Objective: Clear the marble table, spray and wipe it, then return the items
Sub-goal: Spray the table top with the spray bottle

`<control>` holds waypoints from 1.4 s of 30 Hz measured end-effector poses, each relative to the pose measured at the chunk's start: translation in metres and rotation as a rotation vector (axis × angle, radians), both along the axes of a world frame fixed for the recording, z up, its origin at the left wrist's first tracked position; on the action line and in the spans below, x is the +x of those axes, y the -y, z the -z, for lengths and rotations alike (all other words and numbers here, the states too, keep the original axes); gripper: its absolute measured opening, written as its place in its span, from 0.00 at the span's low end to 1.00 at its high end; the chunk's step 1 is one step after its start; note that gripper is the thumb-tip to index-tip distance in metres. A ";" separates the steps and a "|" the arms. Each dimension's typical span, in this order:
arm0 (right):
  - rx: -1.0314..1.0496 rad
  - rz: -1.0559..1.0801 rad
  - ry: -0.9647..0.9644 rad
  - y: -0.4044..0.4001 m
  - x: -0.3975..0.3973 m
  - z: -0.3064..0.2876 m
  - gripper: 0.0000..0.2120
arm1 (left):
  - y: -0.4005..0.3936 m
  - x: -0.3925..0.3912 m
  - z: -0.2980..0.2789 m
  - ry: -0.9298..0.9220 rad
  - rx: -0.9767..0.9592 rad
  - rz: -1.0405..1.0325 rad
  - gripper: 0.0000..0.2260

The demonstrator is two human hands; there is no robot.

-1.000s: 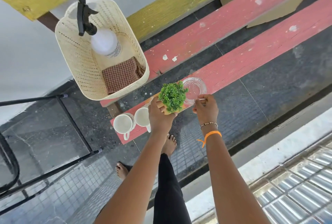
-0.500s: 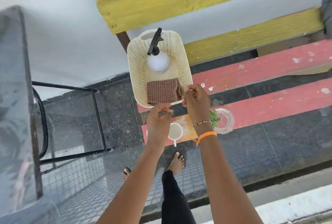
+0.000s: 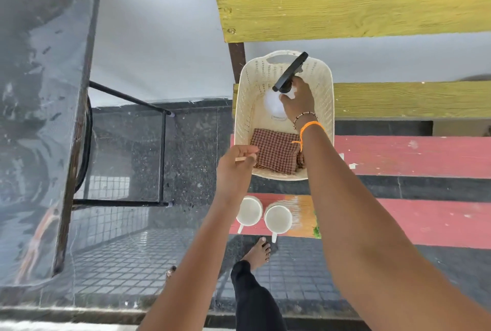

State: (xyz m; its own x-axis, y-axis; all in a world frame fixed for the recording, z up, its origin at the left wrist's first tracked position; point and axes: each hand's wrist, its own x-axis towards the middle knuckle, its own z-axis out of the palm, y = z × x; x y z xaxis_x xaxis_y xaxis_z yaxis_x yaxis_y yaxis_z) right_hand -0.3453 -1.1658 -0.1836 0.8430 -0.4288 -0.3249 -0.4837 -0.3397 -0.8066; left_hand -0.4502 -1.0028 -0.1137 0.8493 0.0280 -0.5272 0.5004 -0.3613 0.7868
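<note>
A white spray bottle with a black trigger head stands in a cream plastic basket on the red bench. My right hand reaches into the basket and is closed around the bottle's neck. A folded brown checked cloth lies in the basket's near end. My left hand hovers at the basket's near left corner, pinching a small pale stick. The grey marble table fills the left side with nothing on its visible top.
Two white cups stand on the near red bench slat, beside an orange mat and a green plant mostly hidden by my arm. Yellow backrest planks lie beyond. The table's black frame stands left.
My right hand left the stick and reached forward into the basket onto the spray bottle. My left hand kept the stick. The view shifted, so the marble table shows more.
</note>
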 end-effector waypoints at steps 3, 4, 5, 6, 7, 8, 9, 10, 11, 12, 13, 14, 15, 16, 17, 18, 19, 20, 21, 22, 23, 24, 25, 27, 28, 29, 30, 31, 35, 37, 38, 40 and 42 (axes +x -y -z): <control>-0.003 0.112 0.079 -0.007 0.004 0.000 0.14 | -0.009 -0.004 0.003 -0.010 -0.025 -0.025 0.10; -0.010 0.152 0.111 -0.010 0.003 0.001 0.13 | -0.012 -0.006 0.003 -0.008 -0.031 -0.026 0.11; -0.014 0.184 0.134 -0.014 0.002 0.002 0.12 | -0.015 -0.007 0.003 -0.004 -0.039 -0.030 0.11; -0.019 0.202 0.148 -0.017 0.001 0.002 0.10 | -0.019 -0.008 0.002 -0.004 -0.049 -0.037 0.10; -0.026 0.212 0.155 -0.021 -0.001 0.002 0.09 | -0.023 -0.009 0.000 -0.010 -0.055 -0.045 0.10; -0.029 0.215 0.162 -0.023 -0.003 0.003 0.08 | -0.027 -0.010 -0.002 -0.018 -0.055 -0.048 0.09; -0.028 0.210 0.177 -0.025 -0.005 0.003 0.08 | -0.032 -0.010 -0.003 -0.022 -0.055 -0.053 0.08; -0.026 0.199 0.197 -0.026 -0.008 0.003 0.09 | -0.037 -0.011 -0.005 -0.025 -0.056 -0.061 0.08; -0.031 0.187 0.223 -0.029 -0.012 0.001 0.09 | -0.042 -0.011 -0.008 -0.025 -0.065 -0.075 0.08; -0.038 0.176 0.255 -0.032 -0.017 -0.003 0.09 | -0.047 -0.011 -0.013 -0.024 -0.079 -0.093 0.09; -0.046 0.163 0.296 -0.037 -0.021 -0.010 0.09 | -0.053 -0.010 -0.019 -0.019 -0.093 -0.110 0.09; -0.058 0.148 0.341 -0.042 -0.025 -0.019 0.10 | -0.058 -0.009 -0.025 -0.009 -0.102 -0.121 0.09; -0.076 0.126 0.389 -0.048 -0.030 -0.029 0.10 | -0.064 -0.008 -0.031 0.005 -0.112 -0.128 0.09; -0.094 0.101 0.434 -0.055 -0.034 -0.041 0.10 | -0.071 -0.007 -0.038 0.021 -0.129 -0.134 0.09; -0.113 0.075 0.476 -0.062 -0.039 -0.054 0.09 | -0.078 -0.007 -0.046 0.040 -0.152 -0.144 0.08; -0.129 0.046 0.511 -0.071 -0.044 -0.069 0.08 | -0.086 -0.006 -0.055 0.058 -0.175 -0.153 0.08; -0.143 0.012 0.533 -0.080 -0.049 -0.082 0.08 | -0.093 -0.005 -0.063 0.071 -0.192 -0.162 0.07; -0.159 -0.033 0.548 -0.092 -0.055 -0.097 0.08 | -0.103 -0.005 -0.072 0.086 -0.209 -0.172 0.07; -0.178 -0.090 0.556 -0.105 -0.060 -0.111 0.08 | -0.113 -0.006 -0.081 0.102 -0.224 -0.181 0.07; -0.195 -0.143 0.557 -0.115 -0.064 -0.122 0.08 | -0.121 -0.006 -0.087 0.114 -0.242 -0.193 0.07; -0.205 -0.192 0.566 -0.132 -0.068 -0.134 0.08 | -0.136 -0.007 -0.095 0.129 -0.253 -0.207 0.07; -0.206 -0.228 0.572 -0.143 -0.071 -0.143 0.08 | -0.146 -0.008 -0.101 0.136 -0.261 -0.214 0.07; -0.193 -0.260 0.580 -0.158 -0.074 -0.152 0.08 | -0.160 -0.009 -0.107 0.145 -0.261 -0.225 0.08; -0.149 -0.315 0.605 -0.199 -0.084 -0.170 0.09 | -0.194 -0.013 -0.119 0.183 -0.267 -0.256 0.08; -0.121 -0.337 0.626 -0.222 -0.090 -0.179 0.11 | -0.213 -0.015 -0.123 0.202 -0.273 -0.273 0.08; -0.092 -0.363 0.646 -0.252 -0.096 -0.187 0.13 | -0.237 -0.019 -0.129 0.218 -0.283 -0.297 0.08; -0.065 -0.379 0.657 -0.275 -0.102 -0.195 0.13 | -0.256 -0.021 -0.133 0.220 -0.298 -0.316 0.08; -0.034 -0.395 0.658 -0.298 -0.107 -0.201 0.12 | -0.274 -0.025 -0.136 0.215 -0.310 -0.337 0.09; 0.153 -0.435 0.567 -0.405 -0.124 -0.220 0.10 | -0.373 -0.047 -0.151 0.247 -0.325 -0.476 0.10; 0.306 -0.366 0.494 -0.457 -0.133 -0.227 0.14 | -0.422 -0.057 -0.160 0.268 -0.330 -0.535 0.09; 0.376 -0.335 0.467 -0.480 -0.135 -0.232 0.14 | -0.444 -0.060 -0.164 0.281 -0.334 -0.564 0.09; 0.457 -0.320 0.425 -0.519 -0.137 -0.240 0.12 | -0.483 -0.064 -0.171 0.316 -0.343 -0.622 0.08; 0.530 -0.365 0.409 -0.564 -0.137 -0.248 0.13 | -0.531 -0.069 -0.178 0.375 -0.352 -0.685 0.08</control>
